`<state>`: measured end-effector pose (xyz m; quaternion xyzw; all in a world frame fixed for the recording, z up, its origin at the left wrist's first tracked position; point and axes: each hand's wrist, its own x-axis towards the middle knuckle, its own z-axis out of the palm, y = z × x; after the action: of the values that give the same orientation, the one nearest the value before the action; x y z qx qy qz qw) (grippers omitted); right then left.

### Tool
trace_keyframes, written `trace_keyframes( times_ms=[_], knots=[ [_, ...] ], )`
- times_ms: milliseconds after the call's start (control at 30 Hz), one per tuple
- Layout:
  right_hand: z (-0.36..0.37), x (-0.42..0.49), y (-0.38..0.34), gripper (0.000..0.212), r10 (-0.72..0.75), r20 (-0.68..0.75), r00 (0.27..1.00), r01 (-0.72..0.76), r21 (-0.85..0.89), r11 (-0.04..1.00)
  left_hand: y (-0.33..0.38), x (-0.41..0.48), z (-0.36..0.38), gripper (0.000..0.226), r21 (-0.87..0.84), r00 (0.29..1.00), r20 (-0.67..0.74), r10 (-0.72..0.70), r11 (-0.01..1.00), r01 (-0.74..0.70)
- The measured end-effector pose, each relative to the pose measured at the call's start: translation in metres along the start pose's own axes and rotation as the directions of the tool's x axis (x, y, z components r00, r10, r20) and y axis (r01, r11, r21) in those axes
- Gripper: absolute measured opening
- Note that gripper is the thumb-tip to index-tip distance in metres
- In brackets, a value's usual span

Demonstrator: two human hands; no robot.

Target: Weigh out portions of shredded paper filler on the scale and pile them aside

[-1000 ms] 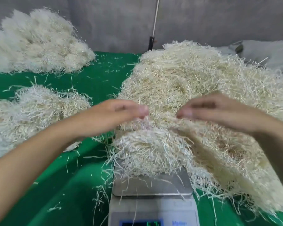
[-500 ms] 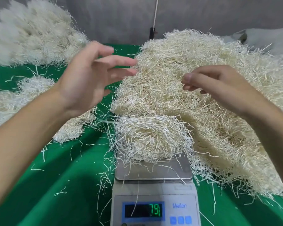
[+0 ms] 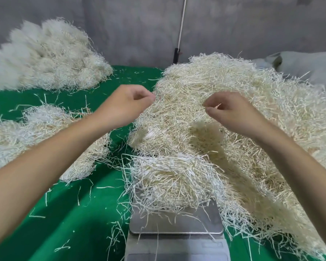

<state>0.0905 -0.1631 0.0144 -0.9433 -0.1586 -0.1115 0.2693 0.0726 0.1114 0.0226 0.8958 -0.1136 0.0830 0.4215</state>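
A small portion of shredded paper [image 3: 173, 181] sits on the steel platter of the scale [image 3: 177, 226] at the bottom centre. Behind it and to the right spreads the big heap of cream shredded paper [image 3: 262, 102]. My left hand [image 3: 124, 105] is at the heap's left edge, its curled fingertips pinching a few strands. Over the heap's middle, my right hand [image 3: 231, 113] also has curled fingers, with strands pinched between thumb and fingers. The bottom edge of the view cuts off the scale's display.
Weighed piles lie on the green cloth [image 3: 73, 223]: one at mid left [image 3: 45, 132] and a larger one at the back left [image 3: 45, 59]. Loose strands litter the cloth. A white bag [image 3: 309, 66] and a thin pole [image 3: 183, 25] stand by the grey wall.
Both hands dropped from open above the scale onto the big heap and closed their fingers on strands. The view tilted up, so the display left the frame.
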Motion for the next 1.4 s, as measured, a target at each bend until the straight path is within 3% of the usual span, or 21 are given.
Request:
trace_keyframes(
  times_ms=[133, 233, 300, 400, 433, 500, 567, 633, 700, 800, 900, 967, 1067, 1133, 1200, 1233, 1267, 1300, 1333, 1367, 1400],
  knots=[
    [0.038, 0.046, 0.022, 0.05, 0.082, 0.279, 0.957, 0.038, -0.399, 0.916, -0.003, 0.025, 0.017, 0.006, 0.09, 0.991, 0.126, 0.034, 0.995, -0.045],
    [0.058, 0.061, 0.029, 0.013, -0.008, 0.278, 0.96, 0.144, -0.471, 0.87, -0.009, 0.036, 0.029, 0.007, 0.15, 0.98, 0.196, 0.02, 0.987, -0.05],
    [0.06, 0.063, 0.028, 0.017, -0.112, 0.167, 0.979, 0.18, -0.472, 0.863, -0.015, 0.039, 0.036, 0.028, 0.218, 0.973, 0.231, 0.006, 0.974, -0.058],
    [0.055, 0.059, 0.011, 0.034, -0.257, 0.067, 0.964, 0.256, -0.485, 0.836, -0.018, 0.043, 0.047, 0.079, 0.31, 0.958, 0.285, -0.028, 0.948, -0.065],
    [0.052, 0.057, 0.004, 0.035, -0.287, 0.05, 0.957, 0.277, -0.467, 0.84, -0.018, 0.044, 0.051, 0.089, 0.347, 0.953, 0.301, -0.025, 0.934, -0.085],
    [0.043, 0.054, -0.013, 0.03, -0.32, 0.005, 0.947, 0.293, -0.417, 0.86, -0.013, 0.048, 0.057, 0.086, 0.377, 0.947, 0.322, 0.01, 0.916, -0.137],
    [0.034, 0.053, -0.03, 0.022, -0.329, -0.058, 0.943, 0.286, -0.368, 0.885, -0.007, 0.048, 0.056, 0.067, 0.251, 0.949, 0.299, 0.104, 0.951, -0.183],
    [0.024, 0.053, -0.044, 0.018, -0.37, -0.122, 0.921, 0.306, -0.362, 0.881, 0.0, 0.044, 0.048, 0.039, 0.153, 0.957, 0.184, 0.226, 0.955, -0.255],
    [0.015, 0.055, -0.057, 0.017, -0.393, -0.164, 0.905, 0.328, -0.321, 0.888, 0.005, 0.042, 0.034, 0.028, 0.143, 0.948, 0.05, 0.313, 0.938, -0.317],
    [0.005, 0.054, -0.073, 0.017, -0.33, -0.181, 0.926, 0.32, -0.082, 0.944, 0.017, 0.039, 0.008, 0.03, 0.034, 0.928, -0.113, 0.356, 0.934, -0.354],
    [-0.002, 0.055, -0.092, 0.013, -0.263, -0.245, 0.933, 0.329, 0.284, 0.901, 0.029, 0.038, 0.0, 0.029, -0.265, 0.934, -0.273, 0.232, 0.915, -0.304],
    [-0.006, 0.063, -0.101, 0.012, -0.273, -0.28, 0.92, 0.359, 0.326, 0.875, 0.041, 0.038, -0.001, 0.027, -0.546, 0.951, -0.298, 0.086, 0.802, -0.244],
    [-0.002, 0.074, -0.098, 0.009, -0.309, -0.162, 0.937, 0.345, 0.312, 0.885, 0.053, 0.04, -0.016, 0.022, -0.915, 0.973, -0.226, -0.049, 0.354, -0.195],
    [0.012, 0.075, -0.079, 0.013, -0.273, -0.006, 0.962, 0.265, 0.258, 0.929, 0.054, 0.039, -0.029, 0.021, -0.991, 0.99, -0.1, -0.095, 0.1, -0.09],
    [0.03, 0.071, -0.054, 0.03, -0.202, 0.158, 0.967, 0.166, 0.213, 0.963, 0.046, 0.038, -0.035, 0.027, -0.999, 0.988, 0.032, -0.149, 0.019, 0.035],
    [0.038, 0.069, -0.041, 0.034, -0.163, 0.199, 0.966, 0.124, 0.192, 0.973, 0.041, 0.038, -0.038, 0.029, -0.995, 0.981, 0.091, -0.171, 0.033, 0.098],
    [0.045, 0.067, -0.028, 0.033, -0.126, 0.221, 0.967, 0.089, 0.168, 0.982, 0.037, 0.038, -0.04, 0.03, -0.982, 0.975, 0.123, -0.183, 0.117, 0.146],
    [0.049, 0.066, -0.017, 0.03, -0.088, 0.232, 0.969, 0.056, 0.141, 0.988, 0.03, 0.04, -0.042, 0.028, -0.933, 0.975, 0.102, -0.196, 0.32, 0.162],
    [0.052, 0.065, -0.006, 0.027, -0.052, 0.238, 0.97, 0.024, 0.119, 0.993, 0.022, 0.042, -0.041, 0.026, -0.758, 0.98, 0.037, -0.196, 0.634, 0.155],
    [0.052, 0.064, 0.004, 0.025, -0.023, 0.238, 0.971, -0.003, 0.108, 0.994, 0.013, 0.041, -0.039, 0.025, -0.392, 0.985, -0.025, -0.172, 0.908, 0.149],
    [0.052, 0.063, 0.012, 0.024, 0.004, 0.234, 0.972, -0.03, 0.108, 0.994, 0.003, 0.04, -0.036, 0.025, 0.019, 0.992, -0.036, -0.118, 0.993, 0.119]
  ],
)
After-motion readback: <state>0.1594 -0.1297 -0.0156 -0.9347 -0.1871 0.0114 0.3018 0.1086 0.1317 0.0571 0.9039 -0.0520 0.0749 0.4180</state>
